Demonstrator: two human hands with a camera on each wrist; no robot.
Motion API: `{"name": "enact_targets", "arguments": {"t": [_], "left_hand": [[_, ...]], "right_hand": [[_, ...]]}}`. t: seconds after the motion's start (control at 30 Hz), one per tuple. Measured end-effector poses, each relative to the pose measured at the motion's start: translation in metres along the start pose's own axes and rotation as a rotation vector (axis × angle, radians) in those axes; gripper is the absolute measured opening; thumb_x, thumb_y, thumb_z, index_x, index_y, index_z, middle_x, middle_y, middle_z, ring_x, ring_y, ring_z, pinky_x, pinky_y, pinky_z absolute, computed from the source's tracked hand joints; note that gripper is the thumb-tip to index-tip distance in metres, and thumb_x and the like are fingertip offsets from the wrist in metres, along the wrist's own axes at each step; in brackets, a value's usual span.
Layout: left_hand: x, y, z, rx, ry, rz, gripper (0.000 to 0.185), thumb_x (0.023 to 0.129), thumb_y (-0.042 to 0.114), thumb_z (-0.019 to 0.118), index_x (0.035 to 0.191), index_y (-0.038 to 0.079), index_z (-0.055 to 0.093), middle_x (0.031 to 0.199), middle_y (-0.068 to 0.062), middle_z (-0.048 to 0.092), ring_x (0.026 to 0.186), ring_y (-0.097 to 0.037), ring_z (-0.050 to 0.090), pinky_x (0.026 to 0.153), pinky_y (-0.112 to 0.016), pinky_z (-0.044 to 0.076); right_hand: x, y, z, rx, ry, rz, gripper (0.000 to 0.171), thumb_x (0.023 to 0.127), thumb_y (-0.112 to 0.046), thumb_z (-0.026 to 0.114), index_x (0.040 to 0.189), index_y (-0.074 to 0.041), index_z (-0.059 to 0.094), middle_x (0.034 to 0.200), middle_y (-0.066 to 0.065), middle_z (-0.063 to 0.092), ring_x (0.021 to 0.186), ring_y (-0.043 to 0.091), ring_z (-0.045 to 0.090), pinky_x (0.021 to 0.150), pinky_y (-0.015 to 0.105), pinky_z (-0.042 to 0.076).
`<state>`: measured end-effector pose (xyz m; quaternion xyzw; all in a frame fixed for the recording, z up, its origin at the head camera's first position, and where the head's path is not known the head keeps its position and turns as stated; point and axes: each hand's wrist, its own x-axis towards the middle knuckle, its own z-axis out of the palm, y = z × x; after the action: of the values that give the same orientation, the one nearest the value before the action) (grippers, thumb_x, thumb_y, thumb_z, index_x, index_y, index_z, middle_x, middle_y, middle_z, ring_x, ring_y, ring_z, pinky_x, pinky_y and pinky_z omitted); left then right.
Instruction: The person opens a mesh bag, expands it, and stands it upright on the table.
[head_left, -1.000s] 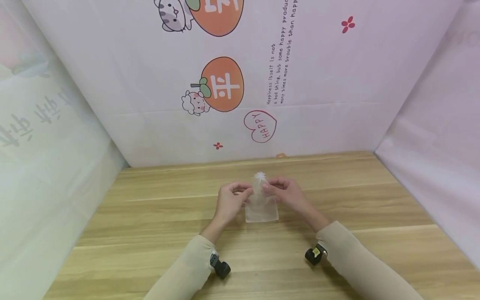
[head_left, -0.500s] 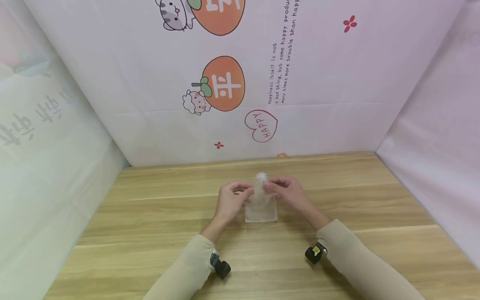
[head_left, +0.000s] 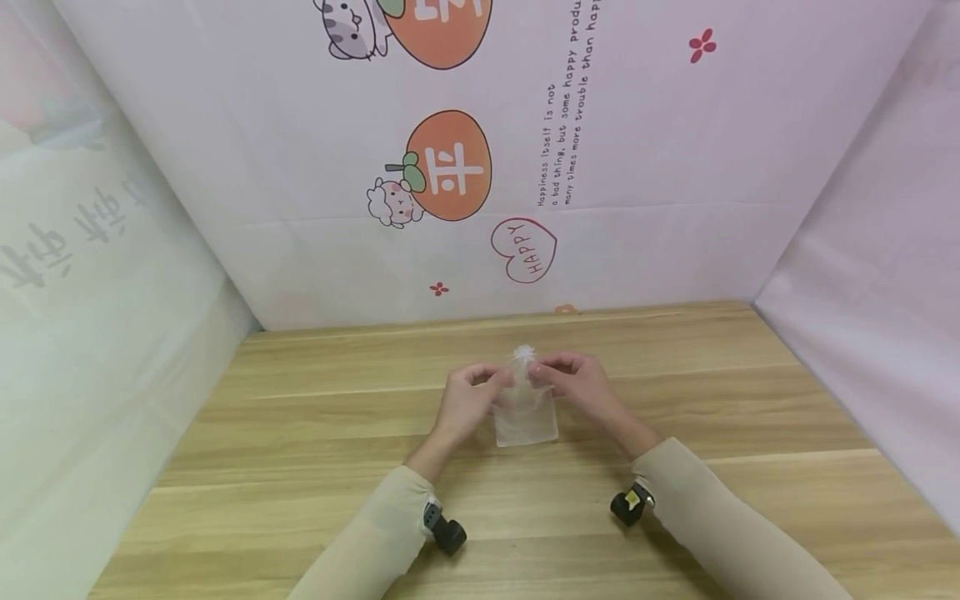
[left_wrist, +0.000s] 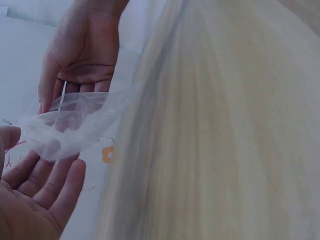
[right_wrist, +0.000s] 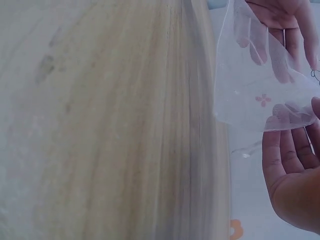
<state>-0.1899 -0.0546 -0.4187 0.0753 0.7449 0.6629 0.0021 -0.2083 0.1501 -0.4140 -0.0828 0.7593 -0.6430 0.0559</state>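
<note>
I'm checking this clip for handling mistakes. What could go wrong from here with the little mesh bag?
The sheer mesh bag is held only at its gathered top by the left hand and right hand; pulling apart could tear it. It hangs above the table, so a loosened pinch might drop it.

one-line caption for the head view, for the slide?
Both hands, left hand and right hand, pinch the gathered top of a sheer white pouch above a wooden table.
</note>
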Motion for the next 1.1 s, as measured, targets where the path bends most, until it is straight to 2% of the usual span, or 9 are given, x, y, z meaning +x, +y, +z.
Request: {"name": "enact_targets", "arguments": {"t": [0.2, 0.3, 0.37, 0.47, 0.53, 0.73, 0.87, 1.1], "left_hand": [[0.005, 0.004, 0.004, -0.107, -0.038, -0.179, 0.038, 0.102, 0.037, 0.058, 0.113, 0.003, 0.074, 0.108, -0.010, 0.074, 0.097, -0.025, 0.069, 0.089, -0.039, 0.056], [0.009, 0.004, 0.006, -0.182, -0.035, -0.255, 0.041, 0.103, 0.037, 0.055, 0.116, 0.003, 0.072, 0.115, -0.009, 0.072, 0.100, -0.022, 0.067, 0.088, -0.037, 0.055], [0.011, 0.004, 0.006, -0.234, -0.044, -0.283, 0.042, 0.104, 0.036, 0.052, 0.120, 0.002, 0.070, 0.119, -0.010, 0.070, 0.102, -0.021, 0.065, 0.087, -0.035, 0.054], [0.013, 0.004, 0.007, -0.298, -0.066, -0.291, 0.043, 0.105, 0.035, 0.052, 0.124, -0.001, 0.067, 0.122, -0.013, 0.069, 0.100, -0.021, 0.064, 0.085, -0.034, 0.053], [0.013, 0.005, 0.008, -0.318, -0.069, -0.285, 0.041, 0.102, 0.033, 0.058, 0.124, -0.001, 0.067, 0.120, -0.013, 0.069, 0.099, -0.020, 0.065, 0.084, -0.033, 0.054], [0.012, 0.008, 0.011, -0.313, -0.051, -0.237, 0.028, 0.093, 0.022, 0.074, 0.112, 0.001, 0.072, 0.110, -0.005, 0.071, 0.093, -0.018, 0.067, 0.078, -0.029, 0.055], [0.011, 0.008, 0.012, -0.327, -0.027, -0.226, 0.023, 0.091, 0.015, 0.076, 0.109, 0.002, 0.073, 0.106, -0.004, 0.072, 0.088, -0.016, 0.069, 0.073, -0.026, 0.055], [0.012, 0.006, 0.013, -0.306, 0.032, -0.235, 0.020, 0.089, 0.013, 0.078, 0.105, 0.002, 0.075, 0.103, -0.004, 0.073, 0.083, -0.014, 0.069, 0.067, -0.024, 0.056]], "right_hand": [[0.000, 0.000, -0.001, -0.012, 0.004, -0.005, 0.030, 0.096, -0.024, 0.071, 0.110, 0.002, 0.071, 0.104, 0.010, 0.073, 0.093, 0.021, 0.068, 0.081, 0.037, 0.058], [0.000, -0.001, -0.002, -0.006, 0.005, -0.010, 0.029, 0.096, -0.023, 0.071, 0.110, 0.002, 0.070, 0.104, 0.010, 0.073, 0.093, 0.021, 0.069, 0.080, 0.037, 0.058], [-0.001, -0.001, -0.003, 0.000, 0.002, -0.019, 0.028, 0.097, -0.021, 0.070, 0.110, 0.004, 0.070, 0.104, 0.011, 0.073, 0.091, 0.021, 0.069, 0.080, 0.037, 0.058], [-0.002, -0.001, -0.003, 0.011, -0.003, -0.033, 0.028, 0.097, -0.018, 0.070, 0.110, 0.006, 0.070, 0.103, 0.012, 0.073, 0.090, 0.021, 0.070, 0.079, 0.037, 0.059], [-0.002, -0.001, -0.003, 0.010, -0.006, -0.039, 0.028, 0.097, -0.018, 0.070, 0.109, 0.006, 0.069, 0.102, 0.013, 0.073, 0.089, 0.021, 0.070, 0.078, 0.037, 0.059], [-0.003, 0.000, -0.002, -0.012, 0.003, -0.048, 0.026, 0.096, -0.020, 0.071, 0.109, 0.003, 0.071, 0.102, 0.011, 0.074, 0.089, 0.021, 0.071, 0.076, 0.036, 0.059], [-0.004, 0.000, -0.001, -0.018, 0.006, -0.056, 0.027, 0.096, -0.021, 0.072, 0.109, 0.003, 0.071, 0.101, 0.012, 0.074, 0.088, 0.021, 0.071, 0.075, 0.035, 0.059], [-0.005, 0.000, 0.001, -0.009, 0.001, -0.058, 0.030, 0.095, -0.020, 0.072, 0.110, 0.006, 0.070, 0.102, 0.016, 0.074, 0.088, 0.019, 0.071, 0.075, 0.033, 0.059]]}}
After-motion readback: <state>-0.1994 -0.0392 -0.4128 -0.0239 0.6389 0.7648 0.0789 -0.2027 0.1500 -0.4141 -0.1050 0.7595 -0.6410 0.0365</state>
